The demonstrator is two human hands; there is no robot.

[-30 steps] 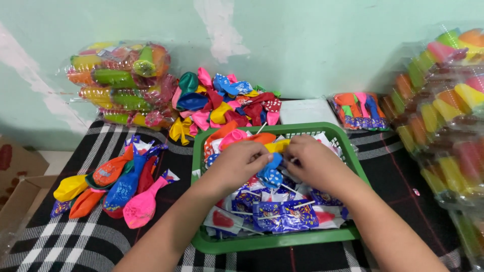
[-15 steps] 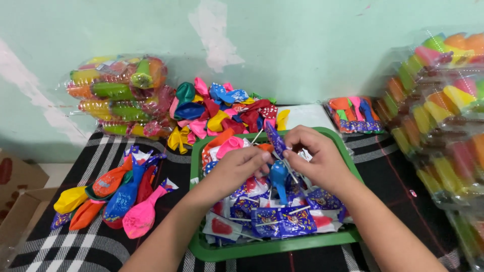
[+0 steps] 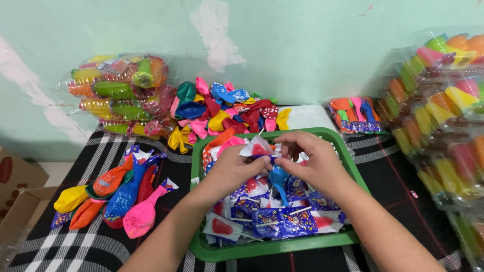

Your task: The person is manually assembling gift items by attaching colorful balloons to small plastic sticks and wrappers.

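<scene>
At the far left, a brown cardboard box is cut off by the frame edge, so you cannot see what it holds. On the black-and-white checked cloth beside it lies a loose row of flat balloons in yellow, orange, blue and pink, some with small blue wrappers tied to them. Behind these, against the pale green wall, a clear plastic bag holds long green, yellow and orange pieces whose exact kind is hard to make out through the glare. Next comes a heap of uninflated balloons in mixed colours. In the centre, a green plastic basket holds flat wrapped sweets on white sticks, their packets blue and white with red hearts; the layers beneath are hidden. Over the basket, your left hand and right hand meet, both sets of fingers pinched closed on one wrapped sweet, from which a blue balloon hangs down; how it is fastened is covered by your fingertips. Behind the basket to the right, a small clear packet shows orange, pink and blue pieces above a blue printed band. At the right edge, stacked clear packs of yellow, green, pink and orange pieces run out of frame.
</scene>
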